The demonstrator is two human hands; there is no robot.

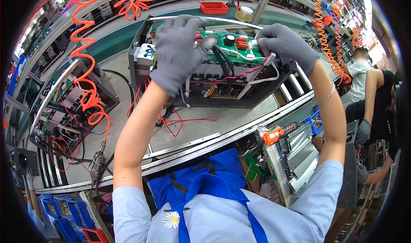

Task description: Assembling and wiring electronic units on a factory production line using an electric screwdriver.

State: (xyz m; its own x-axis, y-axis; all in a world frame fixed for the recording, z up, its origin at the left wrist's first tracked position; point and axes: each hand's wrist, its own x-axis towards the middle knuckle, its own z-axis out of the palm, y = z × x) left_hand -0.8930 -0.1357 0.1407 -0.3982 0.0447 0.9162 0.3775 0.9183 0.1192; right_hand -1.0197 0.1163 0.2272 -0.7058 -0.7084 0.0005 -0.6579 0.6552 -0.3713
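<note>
A dark metal chassis (257,93) sits on the bench in front of me, with a green circuit board (252,53) on its upper side. Over the board's left part is my left hand (180,50) in a grey glove, fingers bent and thumb apart, nothing visible in its grasp. My right hand (289,46), also gloved, is at the board's right end with its fingers curled together; their tips hide whatever they hold. Black cables (223,61) loop over the chassis front. A white cable (267,62) hangs below my right hand. Red wires (173,125) trail onto the bench.
A second opened unit (60,110) stands to the left. Beside it, a power screwdriver (98,163) hangs from an orange coiled hose (87,97). A red tray (213,8) and lidded tub (244,13) stand behind. At right are an orange tool (276,136) and co-workers (370,93).
</note>
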